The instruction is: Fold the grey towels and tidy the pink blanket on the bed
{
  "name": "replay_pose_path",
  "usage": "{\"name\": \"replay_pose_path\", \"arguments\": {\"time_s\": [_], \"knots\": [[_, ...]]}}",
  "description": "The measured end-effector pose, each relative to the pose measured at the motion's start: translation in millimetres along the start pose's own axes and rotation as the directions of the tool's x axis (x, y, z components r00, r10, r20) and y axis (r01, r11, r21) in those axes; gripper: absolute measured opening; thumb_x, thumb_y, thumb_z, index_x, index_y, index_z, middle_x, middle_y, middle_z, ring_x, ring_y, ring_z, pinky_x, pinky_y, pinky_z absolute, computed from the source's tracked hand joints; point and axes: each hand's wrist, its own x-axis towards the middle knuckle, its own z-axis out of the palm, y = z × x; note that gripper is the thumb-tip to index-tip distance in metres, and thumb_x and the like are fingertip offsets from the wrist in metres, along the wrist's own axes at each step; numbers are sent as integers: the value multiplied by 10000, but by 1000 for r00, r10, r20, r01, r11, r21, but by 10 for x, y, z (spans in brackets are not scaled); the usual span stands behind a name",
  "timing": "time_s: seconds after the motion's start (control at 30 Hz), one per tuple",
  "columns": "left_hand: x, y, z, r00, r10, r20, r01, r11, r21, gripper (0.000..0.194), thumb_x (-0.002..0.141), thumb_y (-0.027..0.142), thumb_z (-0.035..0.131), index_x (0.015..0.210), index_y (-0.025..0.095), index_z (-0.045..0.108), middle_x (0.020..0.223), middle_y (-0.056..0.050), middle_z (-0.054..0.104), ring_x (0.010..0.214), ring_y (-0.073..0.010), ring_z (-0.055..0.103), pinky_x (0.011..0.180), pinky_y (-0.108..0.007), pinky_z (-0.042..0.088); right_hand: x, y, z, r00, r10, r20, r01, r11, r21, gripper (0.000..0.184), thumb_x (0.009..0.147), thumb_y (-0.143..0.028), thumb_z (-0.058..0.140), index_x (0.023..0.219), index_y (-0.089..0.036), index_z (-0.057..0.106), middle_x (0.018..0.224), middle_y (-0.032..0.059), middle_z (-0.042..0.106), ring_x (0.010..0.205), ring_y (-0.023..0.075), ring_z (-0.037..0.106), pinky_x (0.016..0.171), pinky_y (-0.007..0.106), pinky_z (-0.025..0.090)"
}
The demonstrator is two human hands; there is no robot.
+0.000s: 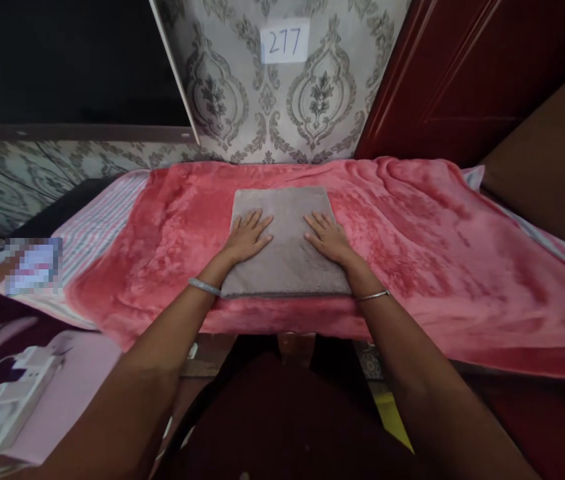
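Observation:
A square, grey-brown plush cushion (287,260) lies flat in front of me on a pink-red fleece blanket (172,227). On the cushion's left side rests my left hand (249,237), palm down with fingers spread. My right hand (328,237) lies flat on its right side, fingers also apart. Neither hand grips anything. A pale bangle (205,287) circles my left wrist, and a thin silver bangle (373,295) sits on my right.
Behind the blanket stands a patterned wall with a paper (285,41) reading 277. A large dark screen (62,60) fills the upper left, a dark red door (447,67) the upper right. At lower left lies a white power strip (17,400) with cables.

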Motion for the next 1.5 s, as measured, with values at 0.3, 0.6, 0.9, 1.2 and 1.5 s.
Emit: {"name": "replay_pose_path", "arguments": {"time_s": [0.3,0.6,0.9,1.2,1.5], "knots": [[-871,-230,-51,1000,0,-12,-4,957,-291,636,1004,579,339,1518,227,467,1671,-92,308,1563,-247,230,1281,-519,143,-1089,427,8,994,-24,-108,46,979,201,584,1036,-524,301,1522,-266,495,1585,68,441,1475,275,385,1213,540,316],[-1808,179,157,913,-158,-376,1,923,-385,611,919,554,601,1454,267,534,1571,-132,475,1452,-302,445,1190,-572,368,-1699,81,0,939,2,-345,74,976,207,618,989,-589,408,1466,-224,554,1361,139,633,1261,332,566,1080,553,435],[-1736,356,245,874,-127,-470,-32,948,-315,387,942,356,567,1307,258,651,1489,-115,558,1366,-280,531,1134,-542,437,-1704,18,0,929,101,-356,-9,968,250,554,906,-378,472,1428,-255,610,1173,122,688,1110,331,595,1002,544,456],[-1573,528,154,725,-326,-607,-122,806,-579,247,969,351,558,1183,271,652,1222,-84,677,1209,-225,619,1083,-478,504,-1683,-89,-27,858,345,-380,-72,814,577,479,866,-330,527,1313,-249,680,1243,73,710,1014,249,665,905,441,550],[-1680,524,403,811,-62,-581,-95,967,-235,686,851,215,638,1482,260,372,1503,-168,374,1414,-317,416,1120,-543,452,-1751,-361,-114,861,94,-500,-42,993,114,658,857,-529,646,1445,-249,555,1598,154,360,1478,466,260,1142,713,247]]}}
